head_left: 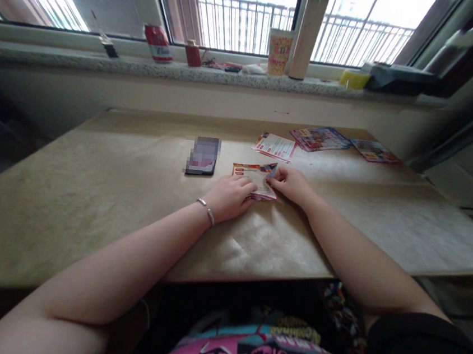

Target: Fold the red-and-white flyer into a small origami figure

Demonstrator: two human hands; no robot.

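On the windowsill (pixel 63 58) at upper centre I log 1 paper cup (pixel 279 52) and, left of it, 1 red can (pixel 158 43); I cannot see the contents of either. The leaflet (pixel 256 174) lies on the table (pixel 92 184) at frame centre between both hands: left hand (pixel 230 196) curled, fingers clamping its lower-left edge, right hand (pixel 290 184) pinching its right edge. A phone (pixel 202 156) sits just left of it, 3 more leaflets (pixel 319 138) lie well apart at upper right, and only the fingers cover the sheet.
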